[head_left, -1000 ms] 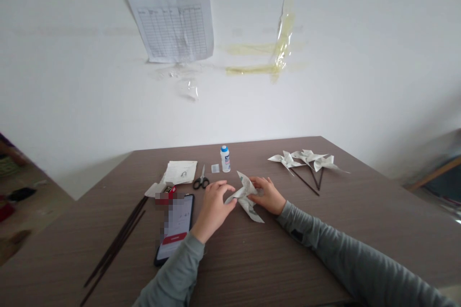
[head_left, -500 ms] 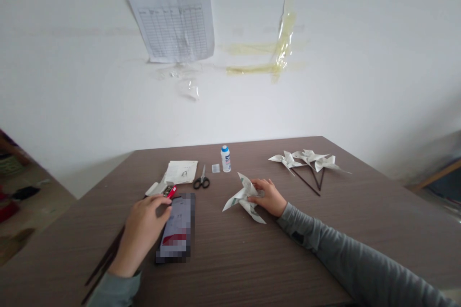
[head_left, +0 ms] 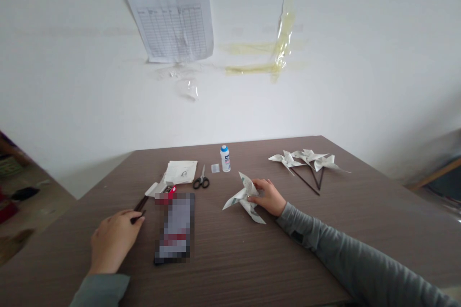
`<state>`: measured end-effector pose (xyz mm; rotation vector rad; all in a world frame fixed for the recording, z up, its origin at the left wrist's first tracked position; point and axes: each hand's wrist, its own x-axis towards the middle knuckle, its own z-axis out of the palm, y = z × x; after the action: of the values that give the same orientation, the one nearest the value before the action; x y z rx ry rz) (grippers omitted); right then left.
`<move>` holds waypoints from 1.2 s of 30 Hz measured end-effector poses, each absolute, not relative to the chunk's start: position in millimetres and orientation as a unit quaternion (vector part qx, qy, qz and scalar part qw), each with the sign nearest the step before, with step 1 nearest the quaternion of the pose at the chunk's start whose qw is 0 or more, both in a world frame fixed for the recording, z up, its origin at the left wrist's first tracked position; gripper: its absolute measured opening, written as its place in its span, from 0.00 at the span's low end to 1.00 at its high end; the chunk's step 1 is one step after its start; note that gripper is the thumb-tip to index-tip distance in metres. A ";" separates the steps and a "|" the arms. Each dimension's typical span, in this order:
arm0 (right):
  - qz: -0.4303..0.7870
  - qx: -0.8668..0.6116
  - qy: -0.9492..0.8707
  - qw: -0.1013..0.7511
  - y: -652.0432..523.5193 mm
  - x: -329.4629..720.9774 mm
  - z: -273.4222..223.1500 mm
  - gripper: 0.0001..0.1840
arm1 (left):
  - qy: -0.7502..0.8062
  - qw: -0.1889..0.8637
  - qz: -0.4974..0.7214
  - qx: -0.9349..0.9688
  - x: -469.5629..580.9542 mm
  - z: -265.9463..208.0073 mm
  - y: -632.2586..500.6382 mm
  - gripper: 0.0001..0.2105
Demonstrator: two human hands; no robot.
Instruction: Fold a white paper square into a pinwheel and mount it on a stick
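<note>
My right hand [head_left: 269, 196] pinches a folded paper pinwheel [head_left: 239, 196] at its centre, just above the table. On the left, my left hand [head_left: 115, 237] is closed, with a dark thin stick [head_left: 141, 214] between thumb and fingers. More dark sticks [head_left: 141, 202] lie beside and partly under that hand, so their lower ends are hidden. A phone [head_left: 176, 230], blurred in the picture, lies to the right of my left hand. Just beyond it sits a small red box [head_left: 172, 193].
Several paper sheets [head_left: 181, 171], black-handled scissors [head_left: 200, 182], a small clear piece [head_left: 215, 168] and a white bottle with a blue cap [head_left: 225, 159] stand or lie along the back. Three pinwheels on sticks [head_left: 309, 157] rest at the back right. A wall rises behind the table [head_left: 230, 268].
My left hand has moved left and nearer, from above the phone and red box to the sticks, and has closed on one. My right hand stays on the pinwheel.
</note>
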<state>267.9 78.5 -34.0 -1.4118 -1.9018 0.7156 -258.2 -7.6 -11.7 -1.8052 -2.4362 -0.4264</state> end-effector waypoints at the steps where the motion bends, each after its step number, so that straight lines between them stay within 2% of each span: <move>1: 0.273 -0.539 -0.727 0.326 78.5 267.9 -34.2 0.26 | -0.808 0.058 -0.119 -0.574 -254.1 -11.2 -7.3 0.18; 4: 0.278 -0.535 -0.728 0.328 78.6 268.2 -34.9 0.27 | -0.810 0.075 -0.093 -0.574 -240.4 -6.9 -8.5 0.22; 16: 0.287 -0.527 -0.720 0.348 76.8 269.5 -31.9 0.25 | -0.799 0.100 -0.145 -0.575 -234.7 -0.3 -22.5 0.12; 20: 0.288 -0.525 -0.721 0.348 77.2 270.0 -31.3 0.23 | -0.806 0.078 -0.120 -0.574 -237.0 -0.7 -22.4 0.15; 31: 0.287 -0.530 -0.716 0.354 76.0 269.7 -28.1 0.23 | -0.803 0.079 -0.139 -0.574 -230.5 4.7 -18.6 0.11; 36: 0.286 -0.527 -0.719 0.352 75.9 270.0 -28.4 0.23 | -0.803 0.102 -0.127 -0.574 -226.4 4.2 -20.3 0.16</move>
<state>270.0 75.9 -28.4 -1.3628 -1.8603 0.7401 -226.4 -20.3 4.2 -1.6937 -2.3698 -0.3758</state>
